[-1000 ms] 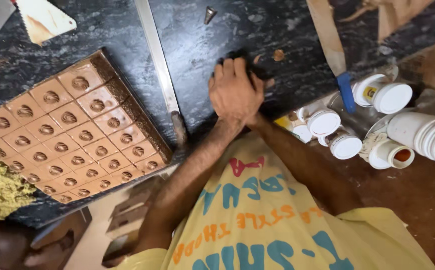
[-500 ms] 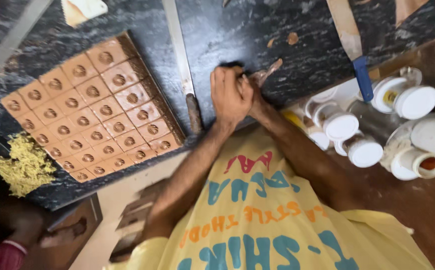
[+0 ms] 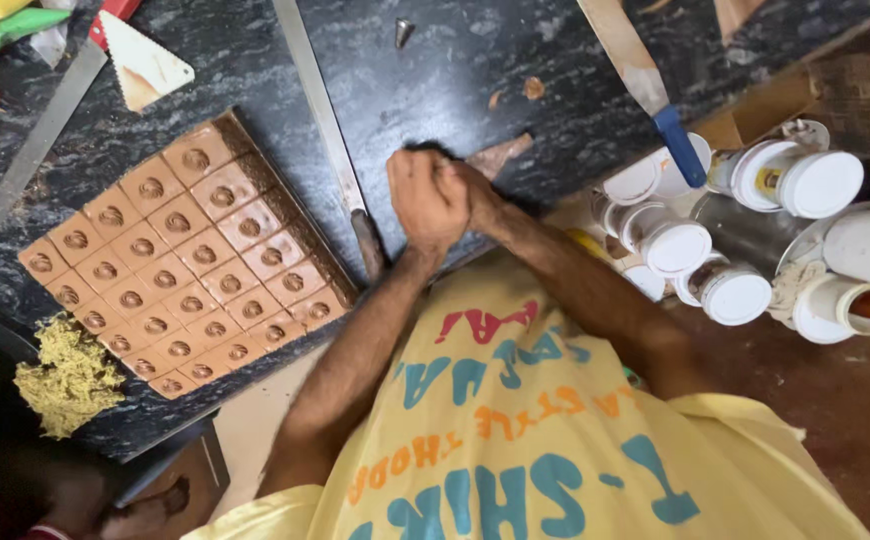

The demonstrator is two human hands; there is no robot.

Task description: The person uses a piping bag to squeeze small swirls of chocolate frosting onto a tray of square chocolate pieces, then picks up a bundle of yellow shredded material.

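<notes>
My left hand (image 3: pixel 425 200) is a closed fist, pressed over my right hand (image 3: pixel 480 195) on the dark stone counter (image 3: pixel 475 80). My right hand is mostly covered. A flat brown piece (image 3: pixel 503 155) pokes out from under it on the far side, and my right hand seems to grip it. Just left of my hands lies a long knife (image 3: pixel 320 110), with its dark handle (image 3: pixel 368 245) touching the corner of a tray (image 3: pixel 345 285). The tray holds several brown squares, each stamped with a round mark.
Several white lidded jars (image 3: pixel 675 245) crowd the right side. A blue-handled scraper (image 3: pixel 677 145) lies beyond them. A yellow-green crumbly heap (image 3: pixel 70 378) sits lower left. At the upper left are a toothed scraper (image 3: pixel 145 65) and a metal strip (image 3: pixel 40 135). A small metal cone (image 3: pixel 403 32) lies far off.
My hands stay pressed together at the same spot on the counter. The view has shifted, so the tray and jars sit differently in frame.
</notes>
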